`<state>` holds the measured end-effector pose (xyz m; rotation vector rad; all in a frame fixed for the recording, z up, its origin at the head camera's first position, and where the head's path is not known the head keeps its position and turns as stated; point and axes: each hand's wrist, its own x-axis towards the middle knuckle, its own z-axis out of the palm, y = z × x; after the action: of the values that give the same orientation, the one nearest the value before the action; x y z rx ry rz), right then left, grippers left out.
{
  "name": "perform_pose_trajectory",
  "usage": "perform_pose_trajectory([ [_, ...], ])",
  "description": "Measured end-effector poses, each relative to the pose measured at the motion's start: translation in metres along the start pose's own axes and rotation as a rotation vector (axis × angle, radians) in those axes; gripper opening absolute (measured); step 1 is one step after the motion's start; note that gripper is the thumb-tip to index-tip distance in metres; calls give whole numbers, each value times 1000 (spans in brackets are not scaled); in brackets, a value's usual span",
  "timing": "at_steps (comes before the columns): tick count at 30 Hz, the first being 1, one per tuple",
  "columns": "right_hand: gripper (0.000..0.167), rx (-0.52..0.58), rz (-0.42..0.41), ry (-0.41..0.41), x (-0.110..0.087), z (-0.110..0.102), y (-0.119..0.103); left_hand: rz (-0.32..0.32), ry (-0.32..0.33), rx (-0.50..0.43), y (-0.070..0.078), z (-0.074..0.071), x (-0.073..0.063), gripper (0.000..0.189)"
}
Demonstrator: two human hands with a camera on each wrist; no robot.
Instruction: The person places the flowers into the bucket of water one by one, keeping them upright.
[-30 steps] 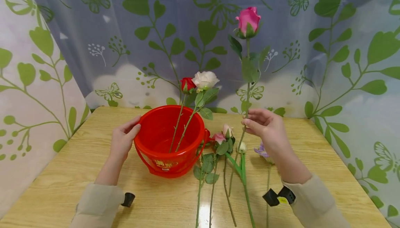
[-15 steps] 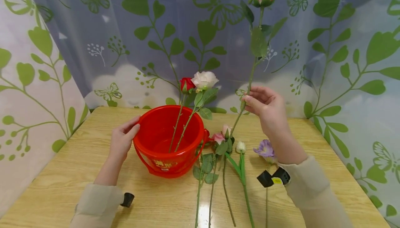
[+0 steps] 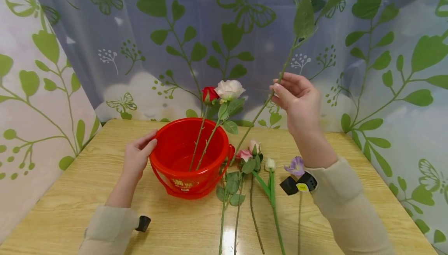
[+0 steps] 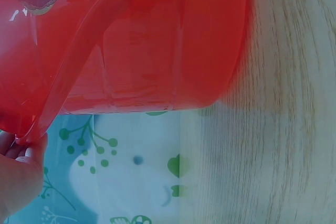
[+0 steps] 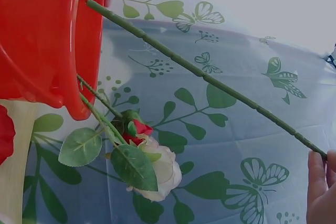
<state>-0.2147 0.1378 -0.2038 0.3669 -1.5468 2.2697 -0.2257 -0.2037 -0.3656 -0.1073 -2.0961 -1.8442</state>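
A red plastic bucket [image 3: 192, 185] stands on the table, and my left hand [image 3: 134, 158] pinches its rim at the left side. One red rose [image 3: 209, 95] and one white rose [image 3: 229, 89] lean in the bucket, blooms above the rim. My right hand [image 3: 297, 99] pinches the thorny stem of a long-stemmed rose [image 3: 257, 117] between thumb and fingers. That stem slants, its bare lower end close to the bucket's right side; its bloom is beyond the top of the head view. In the right wrist view the stem tip [image 5: 90, 3] overlaps the bucket's rim.
Several flowers lie right of the bucket: pink roses [image 3: 245, 154], a white tulip [image 3: 270, 165] and a purple flower [image 3: 295, 166]. The wooden table [image 3: 84, 185] ends at a patterned curtain [image 3: 133, 53] behind.
My right hand has risen with the rose, whose pink bloom has left the top of the view. The stem tilts more, its lower end shifted left toward the bucket. My left hand stays put.
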Motion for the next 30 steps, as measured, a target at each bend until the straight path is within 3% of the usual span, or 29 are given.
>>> perform_pose_trajectory([
  [8, 17, 41, -53, 19, 5, 16, 8, -17, 10, 0, 0, 1, 0, 36],
  [13, 16, -29, -58, 28, 5, 27, 22, -12, 7, 5, 1, 0, 0, 36],
  [30, 28, -194, 60, -91, -15, 40, 81, -10, 3, -22, -3, -1, 0, 38],
])
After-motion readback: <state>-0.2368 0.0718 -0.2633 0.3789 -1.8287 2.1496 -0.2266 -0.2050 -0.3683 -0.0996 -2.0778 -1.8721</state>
